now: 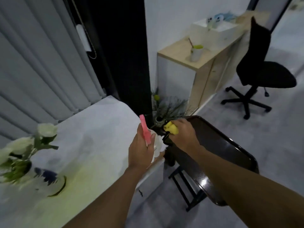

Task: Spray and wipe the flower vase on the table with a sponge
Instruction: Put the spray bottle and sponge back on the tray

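Left hand (141, 148) outstretched, fingers curled around pink-headed spray bottle (145, 131), right hand (182, 134) extended, fingers pinching yellow sponge (171, 130), flower vase (49, 181) on white table (92, 145), well left of both hands, blurred

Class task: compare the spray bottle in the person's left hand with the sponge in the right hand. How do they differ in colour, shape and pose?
Colour: the spray bottle has a pink head over a pale body; the sponge is yellow.
Shape: the spray bottle is long and rigid; the sponge is a small, squashed lump.
Pose: the spray bottle stands upright in the left hand; the sponge is bunched in the right hand.
Shared: each is held off the table.
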Demonstrator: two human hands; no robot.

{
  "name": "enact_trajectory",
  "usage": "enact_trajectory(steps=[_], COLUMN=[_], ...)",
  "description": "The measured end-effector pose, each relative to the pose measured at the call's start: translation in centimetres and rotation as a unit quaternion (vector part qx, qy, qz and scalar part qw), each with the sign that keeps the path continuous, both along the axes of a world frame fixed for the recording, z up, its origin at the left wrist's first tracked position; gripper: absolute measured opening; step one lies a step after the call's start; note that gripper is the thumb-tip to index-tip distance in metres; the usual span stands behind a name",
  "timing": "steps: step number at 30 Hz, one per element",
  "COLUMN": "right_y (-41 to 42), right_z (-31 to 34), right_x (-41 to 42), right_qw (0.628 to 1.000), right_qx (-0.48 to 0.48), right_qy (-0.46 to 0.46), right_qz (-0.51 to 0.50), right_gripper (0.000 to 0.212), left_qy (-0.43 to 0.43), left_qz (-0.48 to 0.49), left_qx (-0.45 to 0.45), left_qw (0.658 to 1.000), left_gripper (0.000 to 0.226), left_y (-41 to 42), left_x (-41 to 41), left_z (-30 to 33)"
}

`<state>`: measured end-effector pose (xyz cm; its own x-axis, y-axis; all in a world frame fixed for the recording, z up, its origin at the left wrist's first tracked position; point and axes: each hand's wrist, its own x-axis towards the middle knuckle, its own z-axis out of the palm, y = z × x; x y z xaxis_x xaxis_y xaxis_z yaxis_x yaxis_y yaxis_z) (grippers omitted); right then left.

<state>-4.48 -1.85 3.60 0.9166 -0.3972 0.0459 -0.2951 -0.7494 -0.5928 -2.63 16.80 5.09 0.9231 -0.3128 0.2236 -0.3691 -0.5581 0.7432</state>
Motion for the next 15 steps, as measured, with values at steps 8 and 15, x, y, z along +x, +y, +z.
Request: enact_trajectory(steps=[8,15], right_y=[-12.5,-16.1], right_z=[-2.1,-7.7], right_x=[-9.4,-15.5], right_qw=[0.984,0.959], right_qx=[-0.013,0.014], right_qy=[0.045,0.185], right_qz=[-0.174,-0.214], right_gripper=[0.045,0.041], left_qy=[0.042,0.134], left_qz=[-0.147,-0.163], left_qx=[-0.034,-0.018], left_qw=[0.988,0.977], left_gripper=[0.058,0.041], left_y=[-14.9,-22.7], left_x=[0.3,-0.4], left_z=[0.3,-3.7])
